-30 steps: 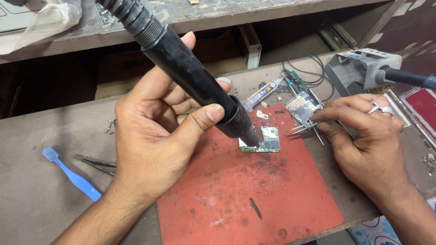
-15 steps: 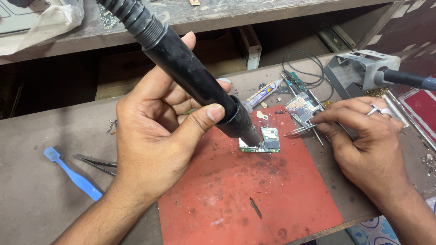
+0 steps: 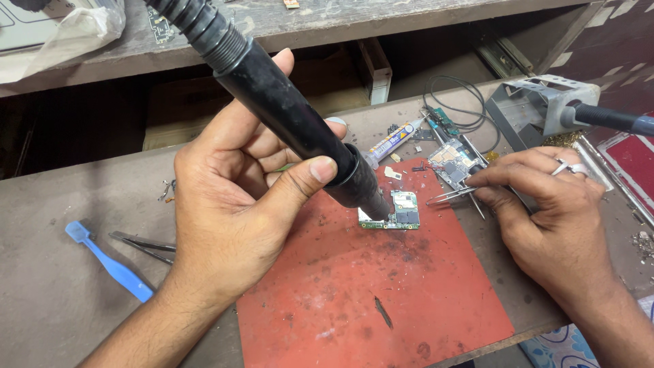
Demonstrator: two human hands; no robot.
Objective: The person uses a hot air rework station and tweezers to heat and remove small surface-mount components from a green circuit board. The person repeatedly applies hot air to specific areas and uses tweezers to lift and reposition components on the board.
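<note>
L hand (image 3: pixel 231 211) has a full closed grip round the black hot-air handle (image 3: pixel 293 123): thumb pressed on the near side by the collar, index + other fingers wrapped behind. The handle slants from upper left down to the right, its ribbed hose (image 3: pixel 191 20) running off the top edge. Nozzle tip sits right over the left end of the small green circuit board (image 3: pixel 398 211), touching or just above it, can't tell which. So the board lies just right of + below the L thumb, near the top edge of the red mat (image 3: pixel 368 293) on the counter (image 3: pixel 54 293).

R hand (image 3: pixel 552 211) comes in from the right, palm down, wrist low at the counter edge. Fingers pinched shut on metal tweezers (image 3: pixel 449 196), points aimed left, tips just right of the board, not touching it as far as visible. Ring on one R finger.

Behind the tweezers: a second, larger board (image 3: pixel 449 160), partly under the R fingers. A syringe-type tube (image 3: pixel 392 142) lies just beyond the mat's top edge. Far left on the counter: blue plastic pry tool (image 3: pixel 109 262) w/ a spare pair of dark tweezers (image 3: pixel 143 244) beside it. Top right: grey metal iron stand (image 3: pixel 538 105) w/ a dark handle stuck in it.
</note>
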